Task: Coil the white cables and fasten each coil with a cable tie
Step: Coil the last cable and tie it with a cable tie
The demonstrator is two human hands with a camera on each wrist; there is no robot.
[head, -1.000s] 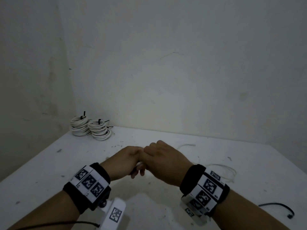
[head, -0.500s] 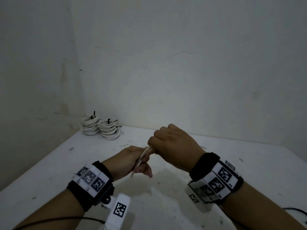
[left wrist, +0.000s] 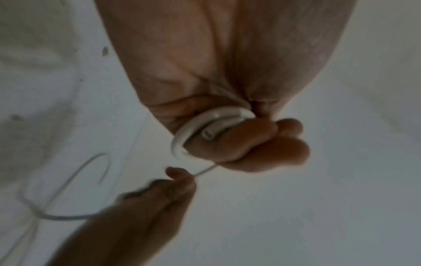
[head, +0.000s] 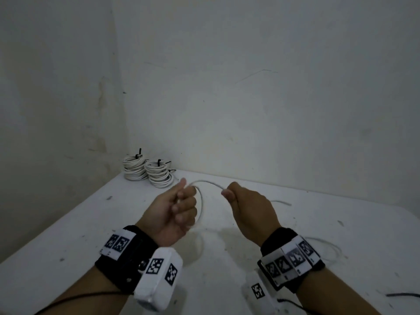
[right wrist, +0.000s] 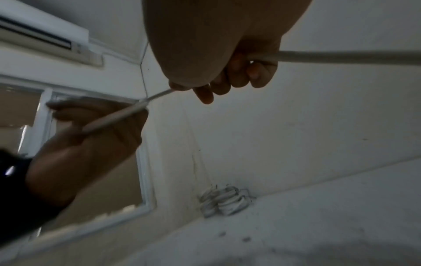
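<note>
A white cable (head: 205,183) arches in the air between my two hands above the white table (head: 68,235). My left hand (head: 181,205) grips one end of it in curled fingers; in the left wrist view a small loop of the cable (left wrist: 189,133) wraps round a fingertip, with the cut end showing. My right hand (head: 229,194) pinches the cable a short way along, and the cable (right wrist: 341,56) runs through its curled fingers (right wrist: 250,73). The rest of it trails onto the table behind and right of the right wrist (head: 329,246).
Two stacks of coiled white cables with black ties (head: 147,171) stand in the far left corner against the wall. A black cable tie (head: 404,294) lies on the table at the right edge. Walls close off the back and left.
My hands were together over the table; they have risen and drawn apart, stretching a length of white cable between them. The camera view has tilted and shifted left.
</note>
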